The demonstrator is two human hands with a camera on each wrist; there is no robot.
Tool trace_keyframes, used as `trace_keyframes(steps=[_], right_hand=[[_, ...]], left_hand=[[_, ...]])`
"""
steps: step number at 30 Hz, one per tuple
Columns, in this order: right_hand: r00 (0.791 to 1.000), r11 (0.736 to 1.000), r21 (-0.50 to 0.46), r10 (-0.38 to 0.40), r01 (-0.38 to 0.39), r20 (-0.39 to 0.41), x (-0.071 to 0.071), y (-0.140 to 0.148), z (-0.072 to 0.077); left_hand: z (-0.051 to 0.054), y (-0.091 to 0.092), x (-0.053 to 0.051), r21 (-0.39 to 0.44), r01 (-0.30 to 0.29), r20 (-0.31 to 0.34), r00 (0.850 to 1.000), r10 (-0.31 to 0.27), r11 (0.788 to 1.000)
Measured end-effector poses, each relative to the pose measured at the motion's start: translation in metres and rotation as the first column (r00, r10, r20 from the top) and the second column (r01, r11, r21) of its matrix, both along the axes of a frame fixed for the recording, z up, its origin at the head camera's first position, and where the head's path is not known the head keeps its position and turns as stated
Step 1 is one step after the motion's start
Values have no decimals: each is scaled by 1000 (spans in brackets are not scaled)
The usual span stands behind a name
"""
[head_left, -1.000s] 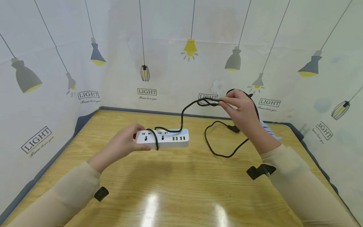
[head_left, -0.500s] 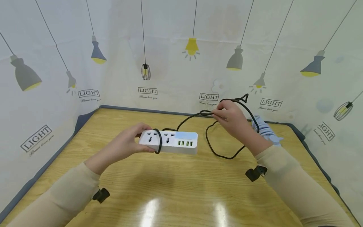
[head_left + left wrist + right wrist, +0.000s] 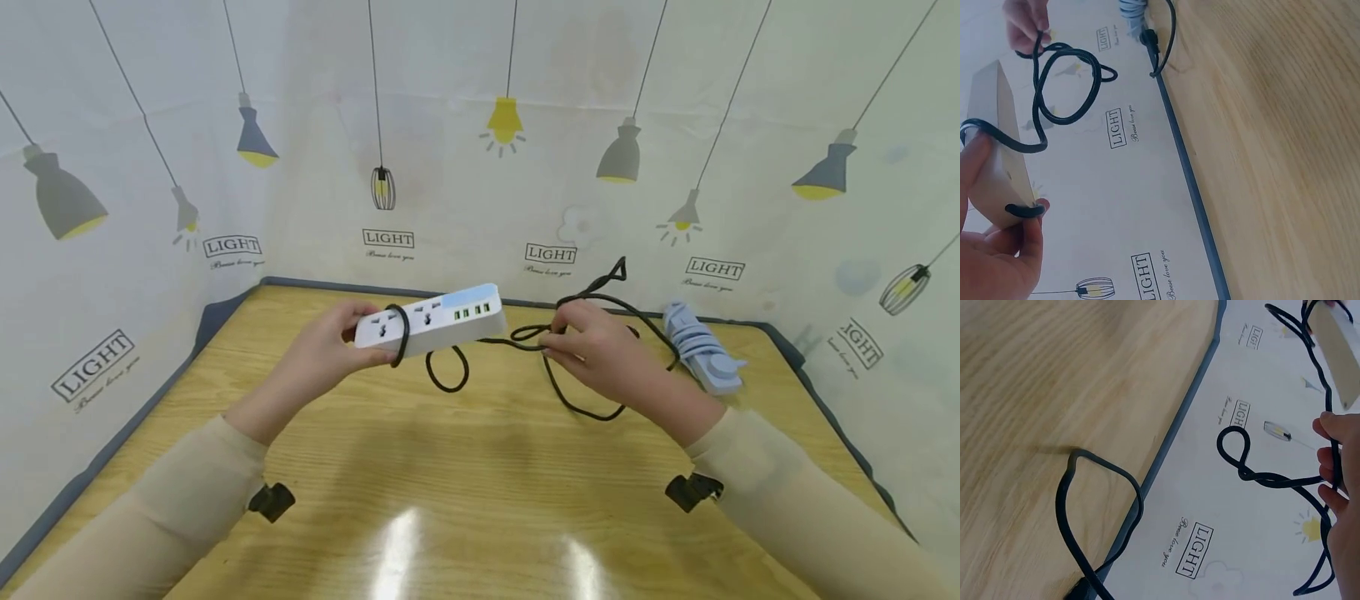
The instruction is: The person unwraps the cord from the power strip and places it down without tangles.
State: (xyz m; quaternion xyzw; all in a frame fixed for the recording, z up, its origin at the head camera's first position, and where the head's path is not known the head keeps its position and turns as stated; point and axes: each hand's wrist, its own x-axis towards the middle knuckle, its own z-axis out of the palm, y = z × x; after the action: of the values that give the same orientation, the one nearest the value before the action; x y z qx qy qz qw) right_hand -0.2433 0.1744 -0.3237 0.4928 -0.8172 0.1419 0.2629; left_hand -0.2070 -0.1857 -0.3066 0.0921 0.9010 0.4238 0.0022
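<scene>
In the head view, my left hand (image 3: 318, 354) grips the left end of a white power strip (image 3: 457, 327), held above the table with its right end tilted up. The strip has sockets and several USB ports on top. Its black cord (image 3: 1329, 403) passes once around the strip near my fingers, and a loop hangs below. To the right, my right hand (image 3: 603, 350) pinches the cord between thumb and fingers, with twisted loops standing out beyond the hand. In the left wrist view, the cord's black plug (image 3: 1149, 39) shows near the table's back edge.
A second, pale blue-white power strip (image 3: 705, 354) with its cord wrapped around it lies at the back right of the wooden table (image 3: 480, 467). A cloth backdrop (image 3: 450, 125) printed with lamps encloses the back and sides.
My left hand has raised and tilted the strip's right end. My right hand has moved down and somewhat left with the pinched cord, so the cord hangs slacker and the second strip shows fully.
</scene>
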Motion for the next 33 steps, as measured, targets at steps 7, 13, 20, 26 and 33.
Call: trace_keyframes(steps=[7,13,20,26,33], right_hand=[[990,990,-10,142,-142,-25,16,2,0],[969,968,-31,247,-247,-13,30,4,3],[963,960,-81,266,-268,-37,41,13,9],[956,946,-143,282,-291,-77,39,24,20],[958,931,-223,282,-288,-57,37,34,34]], left_hand=[[3,-6,-9,-14,-54,28,998,55,998],[-2,-12,-19,-35,-81,39,996,83,996],[-13,-19,-29,-99,-78,32,996,82,992],[-22,-23,-31,-141,-47,12,999,49,989],[-30,-23,-33,-222,-10,-46,999,-1,975]])
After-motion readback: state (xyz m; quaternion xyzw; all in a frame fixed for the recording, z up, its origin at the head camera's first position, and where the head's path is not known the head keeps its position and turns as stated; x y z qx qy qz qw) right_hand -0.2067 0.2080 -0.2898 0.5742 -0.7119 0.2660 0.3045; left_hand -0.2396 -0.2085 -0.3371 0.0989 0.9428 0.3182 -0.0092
